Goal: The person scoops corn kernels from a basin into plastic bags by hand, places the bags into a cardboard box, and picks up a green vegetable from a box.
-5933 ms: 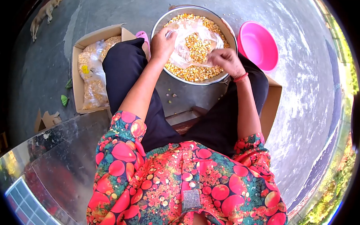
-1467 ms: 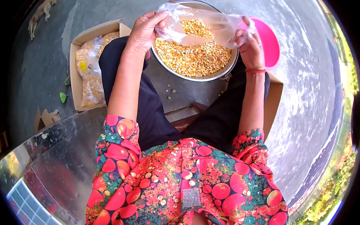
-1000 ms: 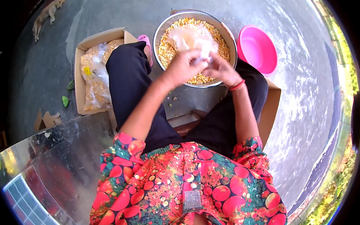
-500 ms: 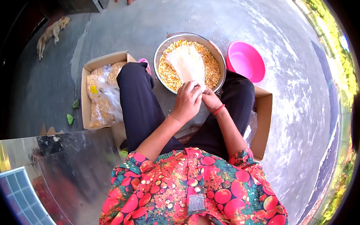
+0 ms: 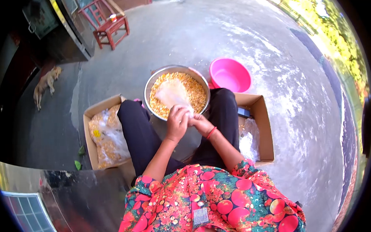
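A clear plastic bag [image 5: 172, 92] lies spread over the corn kernels [image 5: 195, 92] in a round metal basin [image 5: 148, 91] between my knees. Its gathered end is pinched between my left hand [image 5: 178, 123] and my right hand [image 5: 201, 124], which meet just over the near rim. My left fingers are closed on the plastic. The right hand, with a red band at its wrist, grips the same end close beside. Whether any kernels are inside the bag I cannot tell.
Filled bags of kernels [image 5: 108, 148] sit in a cardboard box on the left. Another box [image 5: 266, 131] on the right holds clear plastic and a blue item. Beyond stand a pink tub [image 5: 230, 75] and a red chair [image 5: 111, 27]. A dog [image 5: 46, 86] lies at the left.
The bag was stretched open between my hands, then lowered over the kernels and its end gathered. The view has tilted up and turned, bringing the red chair and the right box's inside into view.
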Motion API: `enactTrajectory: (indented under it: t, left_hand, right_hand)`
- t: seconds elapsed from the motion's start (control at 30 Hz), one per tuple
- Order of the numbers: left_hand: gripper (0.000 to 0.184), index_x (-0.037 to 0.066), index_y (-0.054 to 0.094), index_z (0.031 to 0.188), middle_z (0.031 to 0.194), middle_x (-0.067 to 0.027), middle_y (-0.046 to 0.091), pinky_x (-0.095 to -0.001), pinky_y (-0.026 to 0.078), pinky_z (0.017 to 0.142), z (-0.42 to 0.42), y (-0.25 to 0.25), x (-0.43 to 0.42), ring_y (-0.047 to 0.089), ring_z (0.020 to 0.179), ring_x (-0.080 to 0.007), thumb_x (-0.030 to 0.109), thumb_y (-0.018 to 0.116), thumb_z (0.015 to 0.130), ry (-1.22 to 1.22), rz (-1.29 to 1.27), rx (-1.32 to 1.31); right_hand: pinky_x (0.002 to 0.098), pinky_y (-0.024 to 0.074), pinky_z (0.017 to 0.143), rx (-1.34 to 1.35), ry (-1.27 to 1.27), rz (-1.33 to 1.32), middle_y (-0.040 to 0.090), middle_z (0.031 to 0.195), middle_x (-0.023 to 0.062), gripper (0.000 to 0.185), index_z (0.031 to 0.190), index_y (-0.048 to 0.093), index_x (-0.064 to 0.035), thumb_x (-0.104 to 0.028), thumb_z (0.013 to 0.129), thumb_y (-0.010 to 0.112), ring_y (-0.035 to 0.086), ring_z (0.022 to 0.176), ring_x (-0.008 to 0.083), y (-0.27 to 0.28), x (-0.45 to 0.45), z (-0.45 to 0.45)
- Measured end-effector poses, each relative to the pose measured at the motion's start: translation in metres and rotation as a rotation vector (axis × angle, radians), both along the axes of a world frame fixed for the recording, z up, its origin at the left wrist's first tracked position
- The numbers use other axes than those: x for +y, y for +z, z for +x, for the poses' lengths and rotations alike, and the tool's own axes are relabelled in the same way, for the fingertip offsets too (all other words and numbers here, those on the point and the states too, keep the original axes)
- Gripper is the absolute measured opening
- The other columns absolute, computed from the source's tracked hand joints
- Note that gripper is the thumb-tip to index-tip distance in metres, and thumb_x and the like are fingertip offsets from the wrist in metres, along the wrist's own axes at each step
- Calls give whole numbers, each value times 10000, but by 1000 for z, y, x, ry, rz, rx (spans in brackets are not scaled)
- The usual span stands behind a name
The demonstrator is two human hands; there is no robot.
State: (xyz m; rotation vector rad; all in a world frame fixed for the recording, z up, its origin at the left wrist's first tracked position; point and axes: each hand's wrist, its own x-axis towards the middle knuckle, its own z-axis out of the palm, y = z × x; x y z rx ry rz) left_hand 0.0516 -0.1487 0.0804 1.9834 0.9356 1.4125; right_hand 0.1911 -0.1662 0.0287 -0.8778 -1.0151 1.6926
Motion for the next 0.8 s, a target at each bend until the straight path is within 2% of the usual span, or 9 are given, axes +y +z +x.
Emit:
enactTrajectory:
  t: [0.13,0.17,0.27,0.3,0.33,0.43,0.5,0.67,0.8]
  left_hand:
    - [265,20,555,927,903,-87,539,-284,421,717,-6,-11,9,538,848,-224,-49,473,684,92,-112,7]
    - [487,53,466,1119,1037,-121,512,-315,405,806,-10,-17,12,500,979,-260,-79,475,650,115,-118,173]
    - [662,58,327,1251,1153,-159,434,-378,324,930,-8,-26,9,404,1097,-325,-98,480,627,229,-72,325]
    - [782,52,203,1316,1257,-195,341,-402,262,982,-11,-39,15,314,1175,-358,-29,560,626,161,-124,367]
    - [782,52,203,1316,1257,-195,341,-402,262,982,-10,-44,16,314,1175,-358,-29,560,626,155,-105,369]
    - [886,17,189,1310,1283,-237,291,-436,229,1002,-7,-82,36,273,1196,-386,228,689,610,244,-87,259]
    - [814,19,226,1284,1257,-226,319,-428,244,987,-10,-109,51,297,1174,-372,246,660,634,258,-179,275]
    - [647,24,316,1217,1191,-199,390,-406,283,948,-14,-113,54,358,1119,-339,291,588,694,259,-314,377]
    - [535,29,388,1164,1138,-177,447,-389,313,917,-12,-114,55,407,1075,-312,327,530,742,271,-369,406]
  right_hand:
    - [207,390,622,-108,-293,-192,608,748,-23,159,823,622,-90,-241,800,577,510,671,46,-3,-10,-9]
    - [238,414,716,-82,-331,-221,618,790,-7,174,833,629,-66,-231,797,590,547,742,75,-3,-11,-7]
    - [232,409,726,-144,-411,5,611,793,0,188,820,622,-46,-228,803,576,542,748,79,2,-9,-9]
    - [232,406,728,-271,-395,33,604,792,1,200,809,612,-22,-218,799,573,533,764,72,4,-6,-10]
    - [256,417,719,-319,-358,79,610,807,40,202,820,609,-12,-208,785,575,552,782,113,40,-15,-17]
    - [315,431,694,-776,-385,569,572,800,123,186,823,590,-12,-180,744,574,558,773,232,86,-23,-32]
    - [358,431,686,-835,-356,774,543,771,149,166,798,580,-16,-153,704,579,541,757,293,97,-25,-44]
    - [382,437,718,-974,-34,928,555,793,120,149,786,593,-34,-138,682,573,538,807,296,104,-53,-66]
    - [388,435,730,-1021,40,865,547,814,132,159,798,591,-28,-129,675,581,534,822,302,109,-54,-61]
